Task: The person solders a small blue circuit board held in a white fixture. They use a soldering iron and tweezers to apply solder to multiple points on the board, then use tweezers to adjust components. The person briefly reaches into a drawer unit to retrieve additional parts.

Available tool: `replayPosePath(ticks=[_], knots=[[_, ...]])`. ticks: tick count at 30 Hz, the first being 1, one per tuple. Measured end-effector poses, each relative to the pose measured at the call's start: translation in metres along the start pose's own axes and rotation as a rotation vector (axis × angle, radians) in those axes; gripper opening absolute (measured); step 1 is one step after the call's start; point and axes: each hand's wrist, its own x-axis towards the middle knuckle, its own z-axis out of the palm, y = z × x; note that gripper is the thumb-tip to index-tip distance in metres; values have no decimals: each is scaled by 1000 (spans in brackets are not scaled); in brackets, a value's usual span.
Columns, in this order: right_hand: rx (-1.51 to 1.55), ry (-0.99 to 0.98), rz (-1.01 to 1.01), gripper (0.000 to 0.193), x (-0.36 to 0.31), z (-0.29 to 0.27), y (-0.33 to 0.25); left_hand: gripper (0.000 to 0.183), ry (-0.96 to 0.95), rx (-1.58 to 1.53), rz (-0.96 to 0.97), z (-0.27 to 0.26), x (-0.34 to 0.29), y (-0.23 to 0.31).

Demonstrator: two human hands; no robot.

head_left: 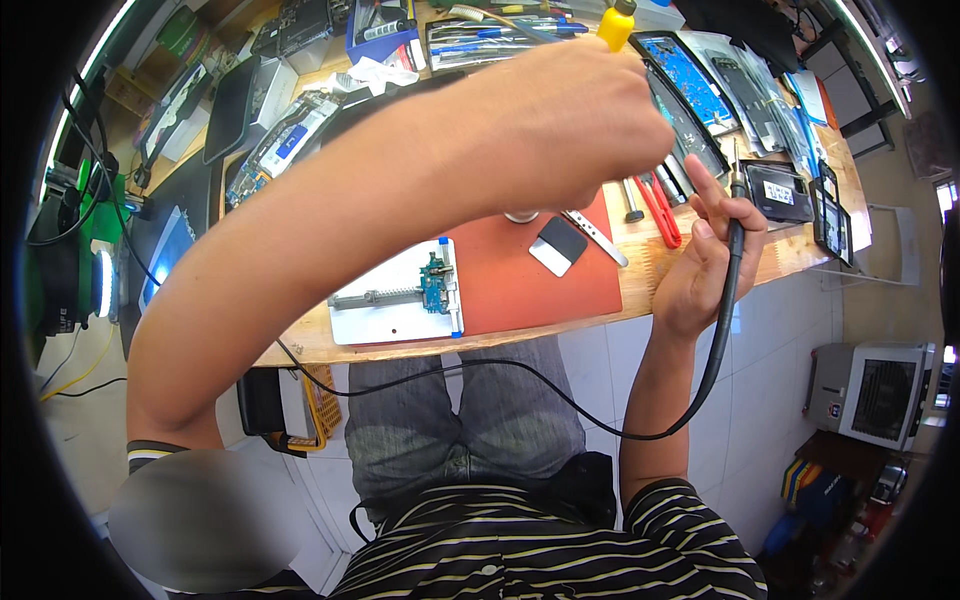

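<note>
My left arm reaches across the bench to the right. The left hand (610,115) is curled in a fist, back upward; its fingers and anything in them are hidden. A yellow bottle (618,25) shows just behind it. At the bench's right front edge, my right hand (695,275) grips a soldering iron (735,245), tip upward, with its index finger raised. The iron's black cable (500,364) droops across my lap. A small green circuit board (434,284) sits clamped in a white board holder (395,325) on the orange-red mat (500,290).
Beside the mat's right edge lie red-handled pliers (662,215). A small black-and-white piece (558,247) and a metal strip (598,238) rest on the mat. Opened devices (685,80) crowd the back right. A lit ring lamp (104,284) stands at left.
</note>
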Motion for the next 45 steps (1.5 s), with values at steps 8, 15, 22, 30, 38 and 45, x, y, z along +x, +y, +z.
replayPosePath(ticks=[8, 15, 22, 30, 38, 45], knots=[[-21, 91, 24, 33, -2, 3, -1, 6, -5, 156, 118, 32, 2, 40], [8, 110, 23, 36, -3, 3, -2, 11, -3, 168, 171, 39, 16, 47], [-7, 108, -17, 31, -4, -1, 0, 16, 568, -376, -221, -8, -26, 1], [-9, 44, -8, 32, -4, 2, -1, 50, 836, -1362, -605, 14, -97, 4], [-2, 43, -15, 31, -3, 4, 0, 26, 750, -945, -475, 39, -98, 21], [-42, 69, 11, 32, -3, 4, 0, 32, 673, -488, -358, 44, -89, 22]])
